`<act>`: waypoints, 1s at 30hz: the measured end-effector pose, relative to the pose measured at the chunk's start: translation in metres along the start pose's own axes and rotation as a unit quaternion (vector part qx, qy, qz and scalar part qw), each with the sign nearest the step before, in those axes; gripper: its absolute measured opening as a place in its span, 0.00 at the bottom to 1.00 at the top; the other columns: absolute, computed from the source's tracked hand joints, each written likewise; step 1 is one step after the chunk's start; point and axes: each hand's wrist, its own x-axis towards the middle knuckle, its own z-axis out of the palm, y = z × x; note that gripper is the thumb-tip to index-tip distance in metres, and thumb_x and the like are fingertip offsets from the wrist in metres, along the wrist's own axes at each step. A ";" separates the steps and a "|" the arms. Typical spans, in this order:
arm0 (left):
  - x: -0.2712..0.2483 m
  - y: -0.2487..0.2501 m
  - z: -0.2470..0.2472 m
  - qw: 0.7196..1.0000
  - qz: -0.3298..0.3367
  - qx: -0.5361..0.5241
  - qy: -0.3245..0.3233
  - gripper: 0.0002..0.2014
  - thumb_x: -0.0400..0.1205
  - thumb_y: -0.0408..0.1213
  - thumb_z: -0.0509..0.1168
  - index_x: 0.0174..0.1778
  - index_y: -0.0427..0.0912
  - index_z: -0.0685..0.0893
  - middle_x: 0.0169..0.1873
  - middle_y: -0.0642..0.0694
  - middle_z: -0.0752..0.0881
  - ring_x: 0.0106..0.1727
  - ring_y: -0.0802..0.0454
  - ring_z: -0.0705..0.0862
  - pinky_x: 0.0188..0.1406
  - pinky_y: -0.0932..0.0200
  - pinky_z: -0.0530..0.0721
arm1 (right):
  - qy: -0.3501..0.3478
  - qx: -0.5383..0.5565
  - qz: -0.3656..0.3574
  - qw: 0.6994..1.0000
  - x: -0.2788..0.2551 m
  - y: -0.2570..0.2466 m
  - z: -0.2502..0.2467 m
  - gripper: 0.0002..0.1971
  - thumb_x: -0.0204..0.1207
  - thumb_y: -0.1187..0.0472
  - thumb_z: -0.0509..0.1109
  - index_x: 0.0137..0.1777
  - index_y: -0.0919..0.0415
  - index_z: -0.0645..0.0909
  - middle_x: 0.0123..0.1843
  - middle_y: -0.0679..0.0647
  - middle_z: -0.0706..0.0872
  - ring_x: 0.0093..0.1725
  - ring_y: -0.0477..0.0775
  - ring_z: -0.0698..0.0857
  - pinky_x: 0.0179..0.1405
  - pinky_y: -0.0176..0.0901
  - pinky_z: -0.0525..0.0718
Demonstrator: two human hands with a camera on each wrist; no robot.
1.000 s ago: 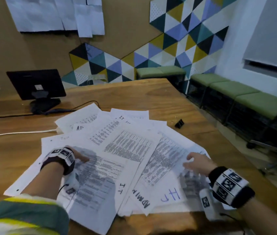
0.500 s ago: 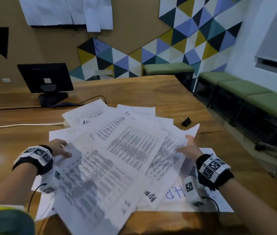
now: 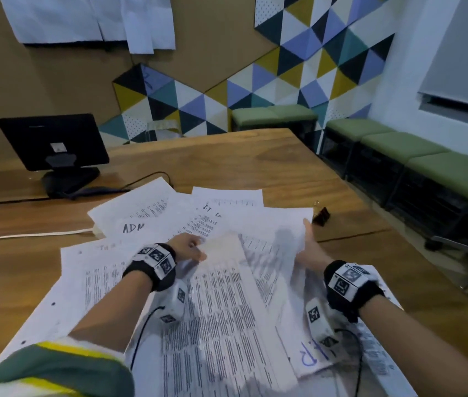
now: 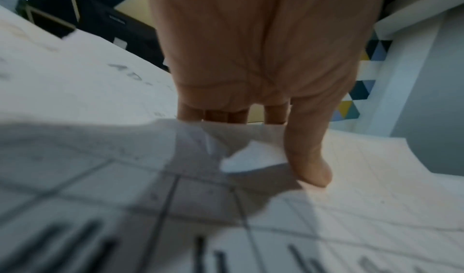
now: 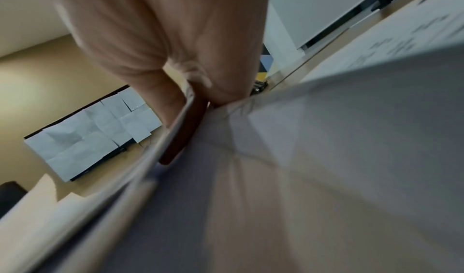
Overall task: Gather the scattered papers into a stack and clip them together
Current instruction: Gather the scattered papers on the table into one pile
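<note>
Several white printed papers (image 3: 221, 316) lie fanned and overlapping on the wooden table (image 3: 255, 167). My left hand (image 3: 187, 247) pinches the far edge of some lifted sheets (image 4: 251, 154), thumb on top and fingers underneath. My right hand (image 3: 310, 247) grips the right edge of a raised bundle of sheets (image 5: 326, 158), thumb on one side and fingers behind. The gathered sheets bulge up between both hands. More papers, one marked "ADM" (image 3: 134, 227), lie flat beyond. A black binder clip (image 3: 321, 215) sits on the table just right of the papers.
A black monitor (image 3: 52, 141) on a stand sits at the far left with a dark cable and a white cable (image 3: 26, 236) running across the table. Green benches (image 3: 427, 164) line the wall right of the table edge.
Both hands have moved inward and forward, lifting and pulling the spread sheets together. The right hand went from resting flat on the papers to gripping their raised edge.
</note>
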 end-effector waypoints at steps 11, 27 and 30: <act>0.019 0.023 0.011 0.995 0.000 -0.010 0.099 0.05 0.78 0.37 0.63 0.36 0.44 0.76 0.54 0.38 0.86 0.58 0.41 0.81 0.54 0.58 0.76 | 0.103 0.102 0.013 0.989 -0.030 0.023 0.017 0.61 0.49 0.33 0.77 0.80 0.52 0.51 0.79 0.56 0.68 0.78 0.63 0.68 0.76 0.67 0.65; -0.035 -0.038 -0.003 0.969 -0.201 -0.107 0.099 0.55 0.65 0.30 0.78 0.80 0.33 0.46 0.74 0.29 0.69 0.73 0.35 0.72 0.69 0.47 0.72 | -0.119 0.076 0.050 0.989 -0.007 -0.006 0.018 0.38 0.58 0.57 0.82 0.69 0.63 0.74 0.70 0.58 0.80 0.72 0.58 0.74 0.77 0.56 0.63; -0.026 -0.018 0.004 0.964 -0.134 -0.188 0.134 0.52 0.71 0.22 0.70 0.80 0.39 0.39 0.71 0.30 0.71 0.67 0.34 0.76 0.63 0.47 0.73 | -0.112 0.044 0.037 0.992 -0.007 -0.015 0.038 0.32 0.67 0.64 0.77 0.71 0.65 0.72 0.67 0.55 0.81 0.70 0.54 0.75 0.77 0.54 0.64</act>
